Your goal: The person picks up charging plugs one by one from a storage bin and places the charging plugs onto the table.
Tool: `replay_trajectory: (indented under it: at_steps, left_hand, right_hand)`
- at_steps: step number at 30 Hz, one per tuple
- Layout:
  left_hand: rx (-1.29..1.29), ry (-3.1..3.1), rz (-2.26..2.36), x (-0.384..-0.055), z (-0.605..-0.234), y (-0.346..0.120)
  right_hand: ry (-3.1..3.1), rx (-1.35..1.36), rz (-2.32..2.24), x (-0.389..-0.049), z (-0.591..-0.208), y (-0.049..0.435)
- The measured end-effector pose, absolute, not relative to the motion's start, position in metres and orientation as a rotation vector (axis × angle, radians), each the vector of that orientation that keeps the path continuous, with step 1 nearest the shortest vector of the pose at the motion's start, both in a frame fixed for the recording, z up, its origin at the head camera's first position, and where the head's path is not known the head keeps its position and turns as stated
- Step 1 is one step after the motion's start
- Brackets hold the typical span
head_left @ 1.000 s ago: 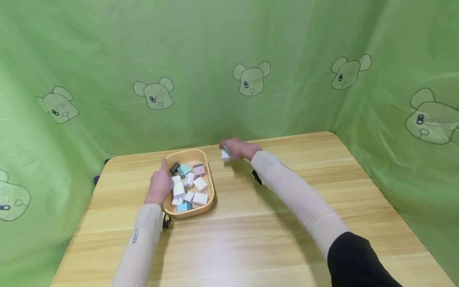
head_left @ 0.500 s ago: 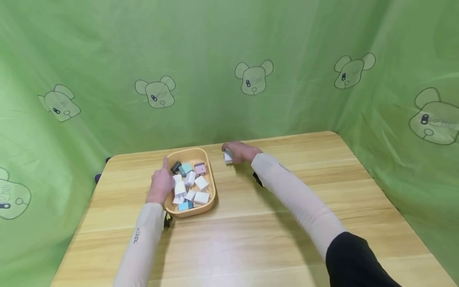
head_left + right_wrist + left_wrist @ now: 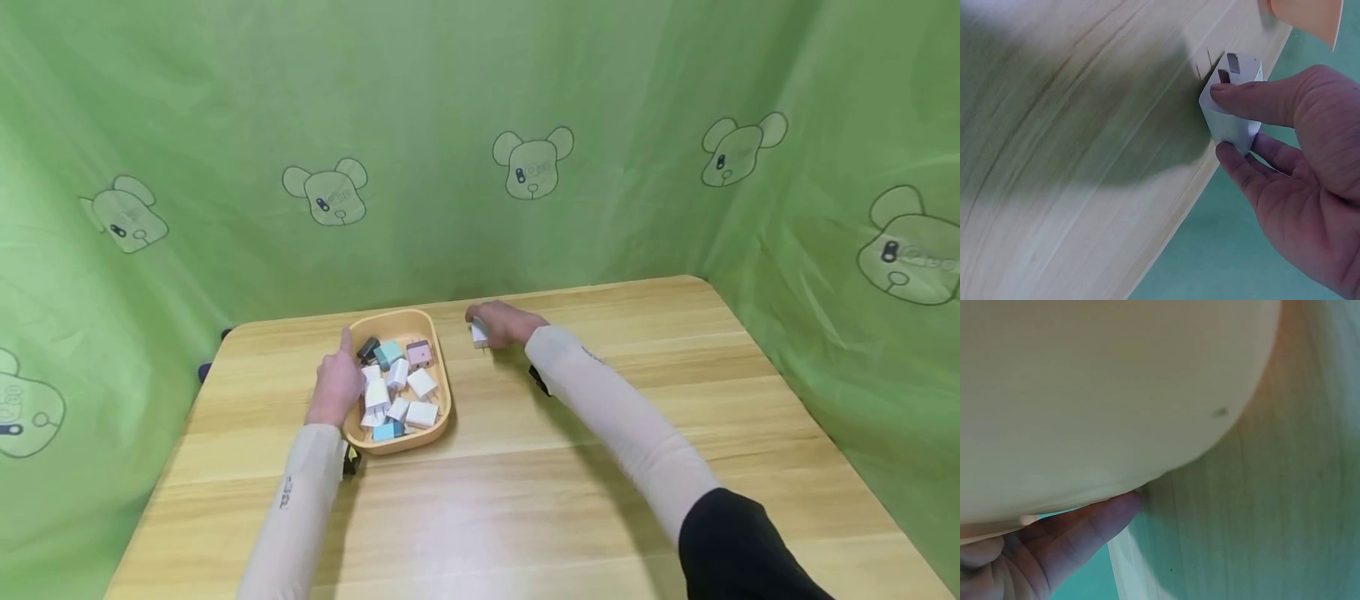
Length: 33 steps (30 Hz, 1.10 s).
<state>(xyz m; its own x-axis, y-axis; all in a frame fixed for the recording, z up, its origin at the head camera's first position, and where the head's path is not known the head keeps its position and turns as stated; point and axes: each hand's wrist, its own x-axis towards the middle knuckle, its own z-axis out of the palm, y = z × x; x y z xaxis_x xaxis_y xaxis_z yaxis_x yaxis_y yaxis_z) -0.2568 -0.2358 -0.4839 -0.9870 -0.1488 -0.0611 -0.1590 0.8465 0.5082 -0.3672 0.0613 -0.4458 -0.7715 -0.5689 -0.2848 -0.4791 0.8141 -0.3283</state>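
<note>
My right hand (image 3: 504, 323) pinches a white charger plug (image 3: 480, 334) near the table's back edge, to the right of the basket. In the right wrist view the thumb lies over the charger plug (image 3: 1232, 119) beside its two metal prongs, with fingertips on its lower side. The plug sits close over the wood. My left hand (image 3: 335, 385) grips the left rim of an orange basket (image 3: 444, 392), index finger stretched forward along it. The basket wall (image 3: 1104, 394) fills much of the left wrist view, with the left hand's fingers (image 3: 1088, 534) against it.
Inside the basket lie several white charger plugs (image 3: 422, 414), a pink one (image 3: 419, 354), a teal one (image 3: 390, 352), a blue one (image 3: 384, 432) and a black one (image 3: 367, 348). A green curtain (image 3: 420, 242) hangs behind the wooden table (image 3: 525, 492).
My right hand has lowered slightly toward the table and shifted a little right with the white charger plug. My left hand stays at the basket rim.
</note>
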Motion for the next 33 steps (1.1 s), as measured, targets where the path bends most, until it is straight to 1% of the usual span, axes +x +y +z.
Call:
replay_trajectory:
  at_steps: [18,24,33]
  left_hand:
    - [-0.255,3.003,0.825,-0.255,-0.485,-0.234]
    - [-0.241,3.011,0.817,-0.254,-0.485,-0.234]
    - [-0.231,3.025,0.827,-0.255,-0.484,-0.235]
  right_hand:
    - [2.589,-0.760,-0.374,-0.369,-0.453,0.064]
    - [2.610,-0.735,-0.372,-0.370,-0.443,0.064]
    - [2.761,-0.832,-0.377,-0.370,-0.429,0.056]
